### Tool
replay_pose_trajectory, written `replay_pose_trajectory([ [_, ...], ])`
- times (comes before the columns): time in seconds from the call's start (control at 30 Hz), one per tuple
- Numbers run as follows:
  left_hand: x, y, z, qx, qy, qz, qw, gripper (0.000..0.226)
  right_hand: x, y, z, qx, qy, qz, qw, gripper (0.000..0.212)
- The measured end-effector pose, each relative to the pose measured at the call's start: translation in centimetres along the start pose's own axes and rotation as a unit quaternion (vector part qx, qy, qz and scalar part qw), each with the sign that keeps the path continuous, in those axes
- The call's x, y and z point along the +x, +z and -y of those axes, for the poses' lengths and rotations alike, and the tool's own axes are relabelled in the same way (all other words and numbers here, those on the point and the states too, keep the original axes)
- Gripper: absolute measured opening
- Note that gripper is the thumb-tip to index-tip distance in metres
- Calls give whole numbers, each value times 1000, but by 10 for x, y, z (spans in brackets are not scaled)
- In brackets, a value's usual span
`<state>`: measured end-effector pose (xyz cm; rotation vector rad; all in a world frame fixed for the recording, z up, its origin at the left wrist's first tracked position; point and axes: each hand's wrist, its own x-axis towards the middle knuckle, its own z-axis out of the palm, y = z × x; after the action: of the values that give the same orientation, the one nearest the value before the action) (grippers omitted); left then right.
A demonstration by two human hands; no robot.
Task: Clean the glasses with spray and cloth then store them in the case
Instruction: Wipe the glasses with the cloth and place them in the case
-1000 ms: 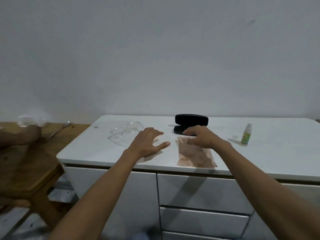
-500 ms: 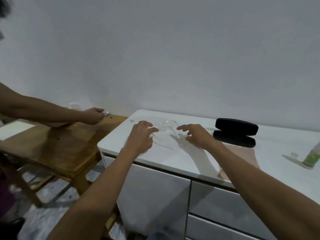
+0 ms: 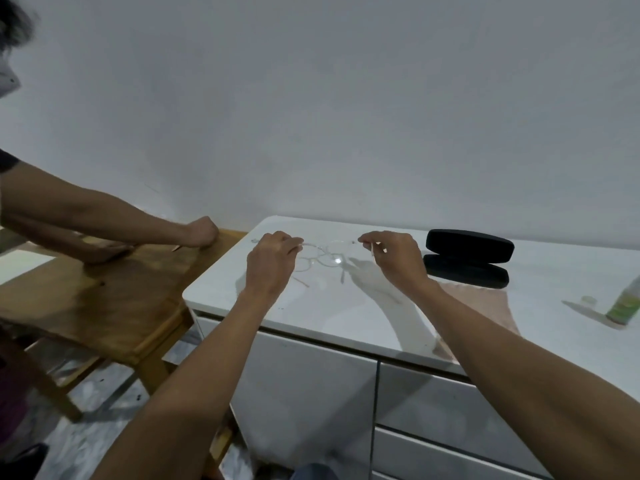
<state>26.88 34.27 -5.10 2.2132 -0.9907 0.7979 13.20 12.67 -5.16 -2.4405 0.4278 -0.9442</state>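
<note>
I hold the glasses [image 3: 323, 252] just above the surface [image 3: 346, 306], left hand [image 3: 273, 261] and right hand [image 3: 391, 258] each pinching 1 end. Risk: thin frame twists or slips; spray bottle [image 3: 625, 303] sits far right, cloth [image 3: 485, 303] near case [image 3: 467, 258].

- Dim, flat indoor light; the wall [image 3: 346, 98] reads dull grey.
- The glossy surface [image 3: 346, 306] mirrors the hands [image 3: 391, 258] as pale reflections, with a small glint near them.
- Wide-angle bending at the edges; soft, slightly smeared detail throughout.
</note>
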Motion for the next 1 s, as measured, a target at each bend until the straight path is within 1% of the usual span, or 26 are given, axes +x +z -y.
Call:
replay_pose_trajectory([
  [0.1, 17, 3, -28, -92, -88, 21, 992, 16, 1, -28, -6, 40, 21, -24, 999, 17],
  [0.2, 29, 12, -66, -155, -119, 63, 979, 16, -8, -65, -19, 34, 36, -56, 997, 11],
  [0.43, 20, 37, -161, -218, -68, 180, 957, 15, -63, -158, -61, -42, 88, -93, 991, 11],
  [0.5, 15, 41, -174, -223, -61, 202, 952, 13, -76, -170, -67, -55, 90, -92, 990, 11],
  [0.63, 0, 49, -190, -239, -42, 230, 942, 11, -104, -187, -74, -83, 99, -89, 988, 12],
  [0.77, -15, 54, -198, -269, -43, 250, 929, 12, -119, -194, -75, -97, 103, -91, 986, 15],
  [1.0, -26, 57, -199, -269, -30, 243, 931, 11, -132, -196, -75, -77, 85, -81, 990, 12],
])
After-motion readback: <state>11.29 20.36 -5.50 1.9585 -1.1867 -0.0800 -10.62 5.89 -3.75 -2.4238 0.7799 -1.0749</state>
